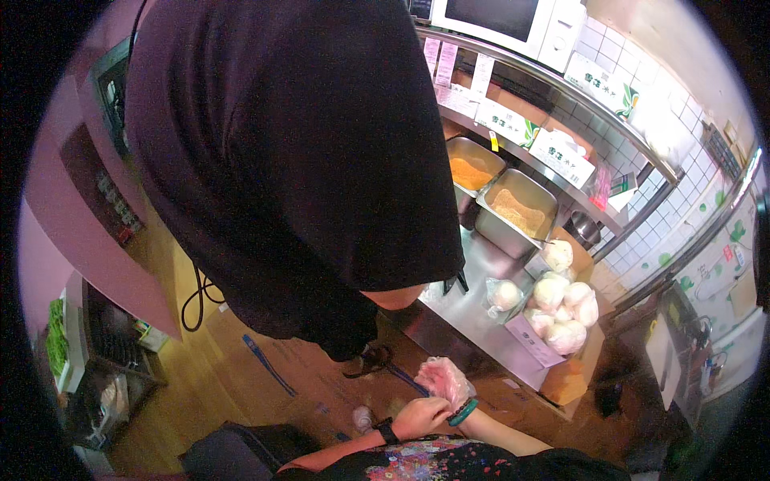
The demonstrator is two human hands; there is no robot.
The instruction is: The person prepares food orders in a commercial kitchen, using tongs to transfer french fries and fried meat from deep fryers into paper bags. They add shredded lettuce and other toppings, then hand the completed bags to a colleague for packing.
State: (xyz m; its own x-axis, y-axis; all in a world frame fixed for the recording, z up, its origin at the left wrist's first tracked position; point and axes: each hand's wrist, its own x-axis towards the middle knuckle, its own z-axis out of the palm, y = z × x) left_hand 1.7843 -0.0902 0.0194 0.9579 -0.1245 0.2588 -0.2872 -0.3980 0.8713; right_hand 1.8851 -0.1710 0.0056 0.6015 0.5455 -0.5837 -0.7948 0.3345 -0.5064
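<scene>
My right hand [446, 381] is in a clear plastic glove and has a teal bracelet [462, 413] at its wrist. Its fingers look bent, and I cannot tell whether they are closed. My left hand [423, 416], bare and with a black watch [385, 430] on the wrist, pinches at the glove's cuff beside the bracelet. Both hands are in front of my flowered dark top [415, 460]. Right beyond them lies the edge of a stainless steel counter [478, 347].
A person in dark clothing [289, 150] fills the upper left and middle. Metal pans of orange crumbs [470, 174] and pale crumbs [518, 211] stand on the counter. Near its right end a carton [533, 343] holds several bagged white balls [565, 335]. Above runs a shelf with boxes [560, 157].
</scene>
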